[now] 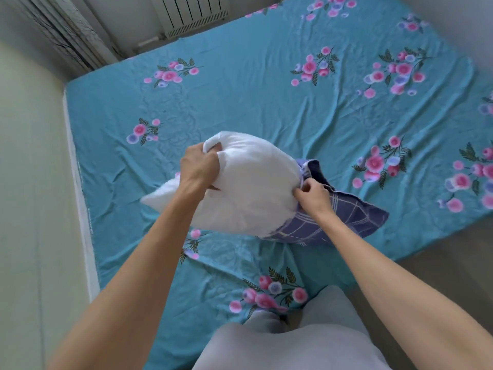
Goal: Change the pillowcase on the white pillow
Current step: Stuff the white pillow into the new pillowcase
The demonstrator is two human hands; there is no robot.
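Knees lowest in view; above the bed, the left hand grips the pillow, whose long axis runs left-right. Right hand pinches the case rim, case covering only the right end.

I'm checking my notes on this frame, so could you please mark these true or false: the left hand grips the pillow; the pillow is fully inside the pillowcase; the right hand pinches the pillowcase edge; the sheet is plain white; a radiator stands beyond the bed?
1. The left hand grips the pillow. True.
2. The pillow is fully inside the pillowcase. False: only one end is in the blue checked case; most of the pillow is bare.
3. The right hand pinches the pillowcase edge. True.
4. The sheet is plain white. False: it is teal with pink flowers.
5. A radiator stands beyond the bed. True.
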